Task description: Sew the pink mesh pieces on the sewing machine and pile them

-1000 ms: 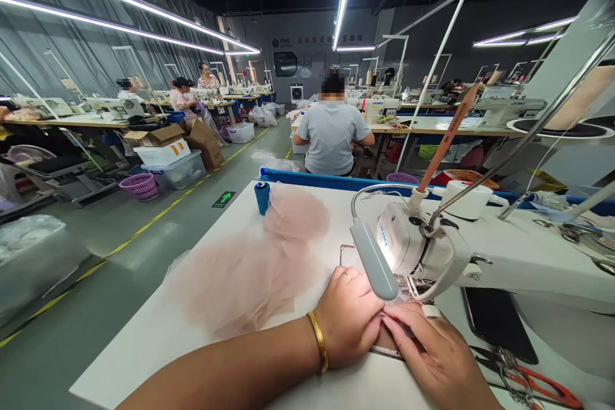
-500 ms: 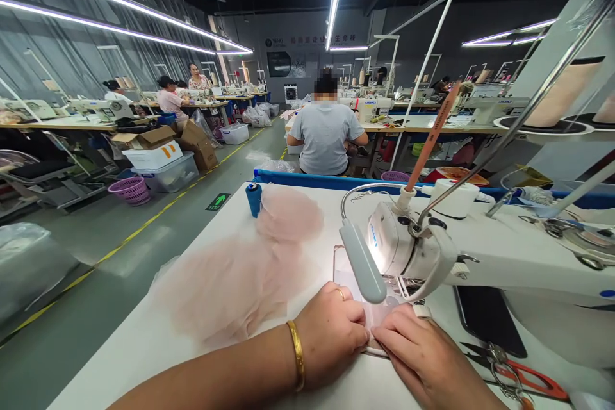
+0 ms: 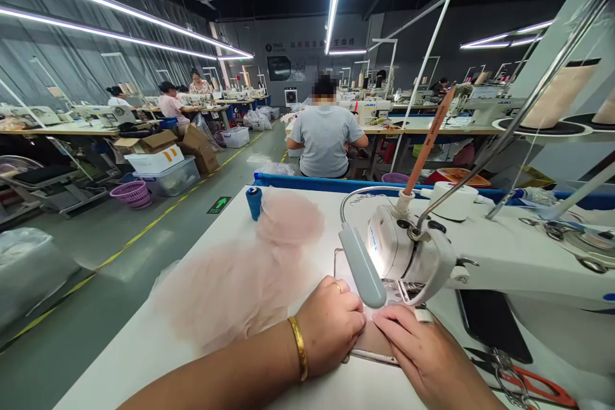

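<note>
My left hand, with a gold bangle at the wrist, rests left of the needle area with its fingers curled and pressed down. A small edge of pale pink sheer fabric shows between both hands' fingertips; the rest is hidden under them and the lamp. On the other side my right hand has its fingers together, thumb and forefinger pinching at that fabric. Over them stands the head of a white sewing machine, with a grey lamp in front. Beneath the hands lies the machine's bed plate.
Sheer pink fabric pieces spread over the white table at left, beside a blue thread spool. Right of the machine lie a black phone and orange-handled scissors with keys. A person sits ahead at another machine.
Both hands have shifted slightly forward toward the needle. Less pale fabric shows between them, and more of the bed plate is uncovered. The view has shifted slightly.
</note>
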`<state>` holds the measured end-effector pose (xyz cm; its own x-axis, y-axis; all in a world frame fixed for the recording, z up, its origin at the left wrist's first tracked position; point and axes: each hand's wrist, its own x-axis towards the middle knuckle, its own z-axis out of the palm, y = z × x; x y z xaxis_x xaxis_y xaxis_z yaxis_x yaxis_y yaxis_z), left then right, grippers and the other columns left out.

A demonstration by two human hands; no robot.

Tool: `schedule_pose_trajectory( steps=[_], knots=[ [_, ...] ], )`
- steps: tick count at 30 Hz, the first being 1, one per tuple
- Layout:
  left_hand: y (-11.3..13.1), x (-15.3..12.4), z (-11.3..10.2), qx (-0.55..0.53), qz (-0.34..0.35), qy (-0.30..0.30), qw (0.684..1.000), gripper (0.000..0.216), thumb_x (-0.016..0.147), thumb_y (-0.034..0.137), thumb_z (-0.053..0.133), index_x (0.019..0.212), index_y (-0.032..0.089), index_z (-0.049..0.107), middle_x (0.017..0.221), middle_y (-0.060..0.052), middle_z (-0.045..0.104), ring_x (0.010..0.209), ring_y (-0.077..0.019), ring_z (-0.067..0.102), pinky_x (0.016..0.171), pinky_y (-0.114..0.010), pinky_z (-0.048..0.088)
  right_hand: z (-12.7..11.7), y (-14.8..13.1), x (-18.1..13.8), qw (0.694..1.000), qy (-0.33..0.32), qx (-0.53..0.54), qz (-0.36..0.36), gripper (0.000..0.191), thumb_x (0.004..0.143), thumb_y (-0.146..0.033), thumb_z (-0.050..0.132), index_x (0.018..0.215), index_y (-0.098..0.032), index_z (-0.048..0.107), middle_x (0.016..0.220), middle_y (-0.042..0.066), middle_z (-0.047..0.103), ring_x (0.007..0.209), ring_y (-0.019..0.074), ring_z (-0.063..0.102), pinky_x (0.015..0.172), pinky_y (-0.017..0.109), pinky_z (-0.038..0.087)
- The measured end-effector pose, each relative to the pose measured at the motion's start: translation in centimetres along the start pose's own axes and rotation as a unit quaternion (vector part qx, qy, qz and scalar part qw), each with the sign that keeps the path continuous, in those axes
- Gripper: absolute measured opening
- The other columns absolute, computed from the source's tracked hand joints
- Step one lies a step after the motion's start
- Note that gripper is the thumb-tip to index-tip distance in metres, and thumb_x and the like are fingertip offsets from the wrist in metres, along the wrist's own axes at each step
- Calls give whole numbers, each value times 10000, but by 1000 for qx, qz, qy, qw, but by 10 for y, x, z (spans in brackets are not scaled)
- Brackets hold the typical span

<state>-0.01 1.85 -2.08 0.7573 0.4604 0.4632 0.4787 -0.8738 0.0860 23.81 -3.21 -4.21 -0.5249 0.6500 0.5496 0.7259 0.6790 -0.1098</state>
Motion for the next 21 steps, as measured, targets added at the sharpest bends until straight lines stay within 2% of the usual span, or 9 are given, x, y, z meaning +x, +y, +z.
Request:
schedule_pose_trajectory(
  steps=[7,11,17,21],
  knots=[
    [-4,4,1,2,-10,9,1000,153,955,154,656,810,196,680,951,-32,733,866,-212,603,794,-372,470,3,3,0,999,-14,-21,20,425,948,-31,420,1229,-251,650,1078,46,775,650,170,672,628,315,560],
    [-7,7,1,0,-25,-15,1000,141,959,154,647,832,194,694,969,-42,733,923,-226,627,855,-380,496,6,3,2,998,-1,-43,52,442,958,-63,421,1235,-241,715,1147,85,789,817,219,734,712,348,608],
    [-10,12,-1,14,-43,-30,999,87,969,172,657,904,196,710,1057,-72,731,953,-249,666,888,-406,531,1,0,10,994,-6,-37,100,369,991,-140,482,1200,-258,763,1210,99,784,1044,292,724,845,416,639],
    [-10,13,-4,-11,-54,-37,998,56,969,173,676,1001,199,715,1105,-72,734,1008,-262,683,945,-417,556,0,-1,11,993,-6,-24,118,405,1006,-151,503,1317,-288,724,1245,84,775,1091,300,723,862,418,646]
  ],
)
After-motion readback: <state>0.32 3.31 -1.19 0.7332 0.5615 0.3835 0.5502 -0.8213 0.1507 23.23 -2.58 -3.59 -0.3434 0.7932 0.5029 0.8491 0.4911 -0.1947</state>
